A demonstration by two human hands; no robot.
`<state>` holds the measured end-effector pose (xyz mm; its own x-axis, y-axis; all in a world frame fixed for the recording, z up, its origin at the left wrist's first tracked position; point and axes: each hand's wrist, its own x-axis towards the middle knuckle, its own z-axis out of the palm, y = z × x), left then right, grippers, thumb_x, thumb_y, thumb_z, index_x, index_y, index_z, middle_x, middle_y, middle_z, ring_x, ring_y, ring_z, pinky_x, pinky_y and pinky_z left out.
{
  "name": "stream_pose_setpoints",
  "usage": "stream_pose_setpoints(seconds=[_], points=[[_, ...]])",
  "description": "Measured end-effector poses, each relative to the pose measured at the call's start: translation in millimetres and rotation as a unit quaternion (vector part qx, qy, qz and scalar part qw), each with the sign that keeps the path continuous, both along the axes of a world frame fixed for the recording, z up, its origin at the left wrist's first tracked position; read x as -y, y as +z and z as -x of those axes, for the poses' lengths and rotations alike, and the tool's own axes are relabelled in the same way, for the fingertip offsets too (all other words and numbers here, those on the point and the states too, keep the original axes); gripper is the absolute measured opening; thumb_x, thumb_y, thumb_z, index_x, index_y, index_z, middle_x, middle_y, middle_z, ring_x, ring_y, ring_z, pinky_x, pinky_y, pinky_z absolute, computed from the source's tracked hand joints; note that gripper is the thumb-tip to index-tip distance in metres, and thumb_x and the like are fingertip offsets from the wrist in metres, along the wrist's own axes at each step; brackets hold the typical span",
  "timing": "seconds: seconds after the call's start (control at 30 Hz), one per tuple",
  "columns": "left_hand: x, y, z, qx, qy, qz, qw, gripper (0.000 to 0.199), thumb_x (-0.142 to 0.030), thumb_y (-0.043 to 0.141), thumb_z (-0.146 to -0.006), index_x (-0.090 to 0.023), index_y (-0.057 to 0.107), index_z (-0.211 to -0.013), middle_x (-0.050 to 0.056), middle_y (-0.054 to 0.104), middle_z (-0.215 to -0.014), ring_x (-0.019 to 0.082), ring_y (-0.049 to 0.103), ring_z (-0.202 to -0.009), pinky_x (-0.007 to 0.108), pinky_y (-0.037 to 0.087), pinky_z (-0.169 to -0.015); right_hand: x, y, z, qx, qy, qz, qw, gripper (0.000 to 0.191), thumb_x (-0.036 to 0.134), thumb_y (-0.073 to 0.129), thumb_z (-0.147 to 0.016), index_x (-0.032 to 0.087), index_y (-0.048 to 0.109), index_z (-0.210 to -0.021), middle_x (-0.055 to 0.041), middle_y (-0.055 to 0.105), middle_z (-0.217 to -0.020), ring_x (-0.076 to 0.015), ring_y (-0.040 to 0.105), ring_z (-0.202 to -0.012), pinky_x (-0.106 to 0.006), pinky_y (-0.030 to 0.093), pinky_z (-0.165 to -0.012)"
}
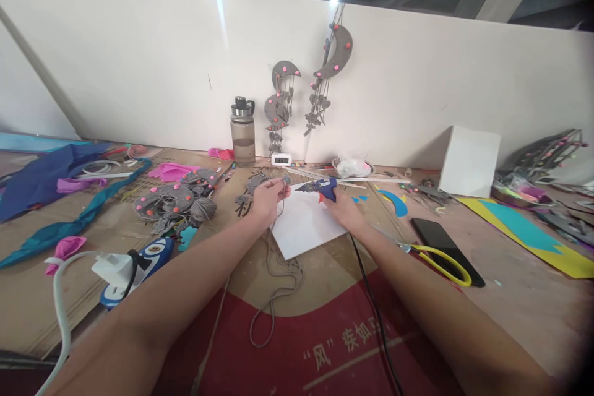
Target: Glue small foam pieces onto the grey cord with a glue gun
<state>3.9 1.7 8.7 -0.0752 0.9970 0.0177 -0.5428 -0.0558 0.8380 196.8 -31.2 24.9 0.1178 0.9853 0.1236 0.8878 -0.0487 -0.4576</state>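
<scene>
- Glue gun [327,188]: I see a dark blue body, an orange trigger and a dark nozzle pointing left, above the white sheet [309,226]. My right hand [342,209] is closed around its grip.
- Grey piece [286,180]: small, at the fingertips of my left hand [270,198], which pinches it near the nozzle. I cannot tell its exact shape.
- Grey cord [272,322]: hangs below my left hand and lies in loose loops on the cardboard [245,260].
- Black cable [366,278]: runs from the grip toward my lower view edge.
- Right side: yellow-handled scissors [440,264] overlap the black phone [439,241] on the bench [515,303]; my right forearm partly covers the scissors.
- Rear: a bottle [243,139] stands beside hanging grey crescents [278,108] with pink dots.
</scene>
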Motion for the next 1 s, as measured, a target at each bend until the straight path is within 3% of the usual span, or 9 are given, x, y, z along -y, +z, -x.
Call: stream_pose_setpoints(seconds=[0.2, 0.33, 0.4, 0.5, 0.6, 0.67, 0.73, 0.87, 1.0], points=[[-3.0, 6.3, 3.5, -0.186, 0.064, -0.135, 0.971, 0.017, -0.028, 0.067, -0.071, -0.014, 0.069, -0.081, 0.001, 0.065, -0.066, 0.010, 0.058, -0.058, 0.023, 0.046, -0.056, -0.1, -1.6, 7.6, 0.127, -0.002, -0.046, 0.991, 0.029, 0.038, 0.056, -0.084, 0.012, 0.059, -0.096, -0.0216, 0.059, -0.112, -0.0314, 0.053, -0.109, -0.040, 0.040, -0.088], [4.6, 22.9, 10.0, -0.320, 0.120, -0.223, 0.913, 0.017, -0.028, 0.064, -0.075, -0.016, 0.071, -0.085, 0.003, 0.070, -0.078, 0.012, 0.059, -0.065, 0.024, 0.046, -0.063, 6.1, 11.4, 26.2, -0.052, 0.059, -0.188, 0.979, 0.015, 0.032, 0.056, -0.083, 0.018, 0.052, -0.086, -0.0124, 0.059, -0.099, -0.0244, 0.053, -0.100, -0.039, 0.040, -0.089], [9.6, 32.8, 13.1, -0.383, 0.169, -0.270, 0.867, 0.015, -0.026, 0.063, -0.077, -0.018, 0.072, -0.085, 0.004, 0.071, -0.082, 0.013, 0.059, -0.065, 0.026, 0.046, -0.063, 9.6, 19.2, 42.0, -0.244, 0.128, -0.186, 0.943, 0.018, 0.039, 0.052, -0.085, 0.021, 0.047, -0.085, -0.0046, 0.059, -0.089, -0.0189, 0.055, -0.088, -0.035, 0.043, -0.083], [14.9, 43.7, 16.9, -0.446, 0.213, -0.350, 0.796, 0.011, -0.020, 0.062, -0.077, -0.020, 0.071, -0.083, 0.004, 0.071, -0.087, 0.016, 0.062, -0.079, 0.028, 0.047, -0.071, 14.7, 28.8, 67.1, -0.490, 0.189, -0.131, 0.841, 0.029, 0.046, 0.060, -0.078, 0.024, 0.045, -0.089, 0.0010, 0.060, -0.089, -0.0151, 0.057, -0.087, -0.031, 0.045, -0.081], [16.9, 46.8, 18.1, -0.466, 0.209, -0.389, 0.767, 0.010, -0.017, 0.061, -0.077, -0.020, 0.070, -0.082, 0.005, 0.072, -0.094, 0.018, 0.063, -0.090, 0.029, 0.047, -0.074, 18.4, 33.6, 83.5, -0.622, 0.203, -0.051, 0.755, 0.038, 0.042, 0.071, -0.068, 0.024, 0.042, -0.086, 0.0035, 0.060, -0.081, -0.0130, 0.060, -0.079, -0.030, 0.046, -0.078], [16.8, 45.0, 16.8, -0.473, 0.205, -0.363, 0.776, 0.010, -0.018, 0.061, -0.078, -0.020, 0.070, -0.083, 0.005, 0.072, -0.090, 0.017, 0.063, -0.084, 0.030, 0.047, -0.072, 19.0, 33.5, 87.1, -0.656, 0.200, -0.026, 0.727, 0.040, 0.038, 0.074, -0.064, 0.024, 0.042, -0.083, 0.0060, 0.058, -0.074, -0.0103, 0.059, -0.067, -0.029, 0.047, -0.072], [15.9, 41.7, 14.0, -0.459, 0.189, -0.315, 0.809, 0.011, -0.021, 0.060, -0.079, -0.019, 0.069, -0.085, 0.005, 0.071, -0.084, 0.016, 0.063, -0.076, 0.030, 0.048, -0.070, 17.5, 31.0, 86.0, -0.659, 0.186, -0.032, 0.728, 0.037, 0.037, 0.072, -0.066, 0.024, 0.042, -0.082, 0.0089, 0.053, -0.069, -0.0065, 0.050, -0.053, -0.027, 0.046, -0.062], [14.0, 37.0, 6.4, -0.343, 0.084, -0.239, 0.905, 0.016, -0.029, 0.062, -0.079, -0.017, 0.066, -0.089, 0.005, 0.070, -0.084, 0.017, 0.067, -0.073, 0.029, 0.053, -0.065, 9.9, 23.7, 77.0, -0.584, 0.145, -0.097, 0.793, 0.021, 0.037, 0.061, -0.075, 0.024, 0.046, -0.079, 0.0086, 0.045, -0.065, -0.0057, 0.034, -0.047, -0.022, 0.033, -0.046], [15.1, 38.1, 1.5, -0.265, 0.017, -0.201, 0.943, 0.021, -0.030, 0.066, -0.076, -0.014, 0.065, -0.089, 0.006, 0.070, -0.085, 0.017, 0.069, -0.072, 0.031, 0.057, -0.066, 4.5, 20.6, 67.3, -0.458, 0.134, -0.199, 0.856, 0.012, 0.033, 0.055, -0.080, 0.022, 0.051, -0.077, 0.0047, 0.050, -0.069, -0.0098, 0.042, -0.059, -0.025, 0.035, -0.056]])
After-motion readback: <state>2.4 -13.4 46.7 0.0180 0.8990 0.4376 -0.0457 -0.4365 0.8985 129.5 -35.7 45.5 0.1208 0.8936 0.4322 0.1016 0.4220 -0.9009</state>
